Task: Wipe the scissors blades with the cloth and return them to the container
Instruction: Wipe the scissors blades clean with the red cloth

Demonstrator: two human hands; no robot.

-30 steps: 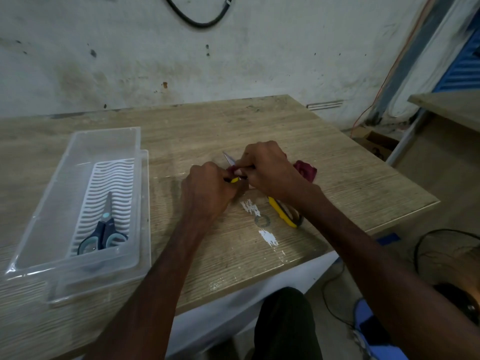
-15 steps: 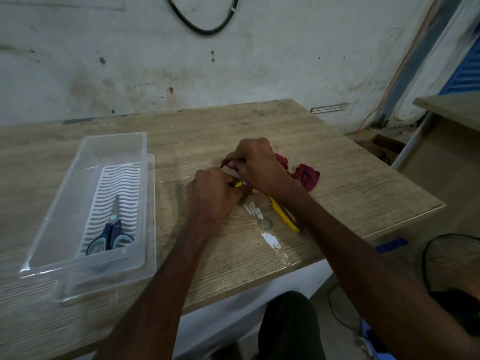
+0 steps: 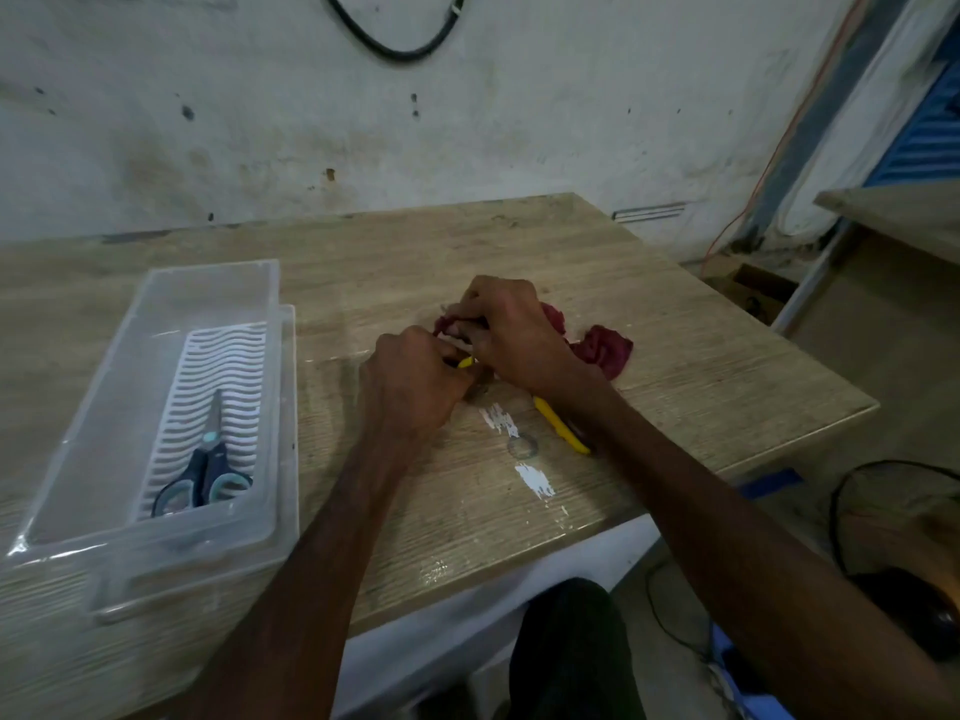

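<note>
Yellow-handled scissors [image 3: 561, 424] lie on the wooden table [image 3: 675, 366] under my hands; only a yellow handle shows below my right wrist and a yellow bit between my hands. My left hand [image 3: 410, 387] is curled round the scissors near the pivot. My right hand [image 3: 511, 332] pinches the dark red cloth [image 3: 605, 348] over the blades, which are hidden. The rest of the cloth trails to the right. A clear plastic container [image 3: 156, 543] with a white ribbed insert stands at the left and holds blue-handled scissors [image 3: 205, 472].
The table's right edge runs close beside the cloth. White paint marks [image 3: 535, 480] lie near the front edge. A second table [image 3: 893, 210] stands at the far right. Cables and a dark object lie on the floor below right.
My right hand has slid the cloth up along the blades, covering the tip that showed a second ago. The left hand has stayed on the scissors.
</note>
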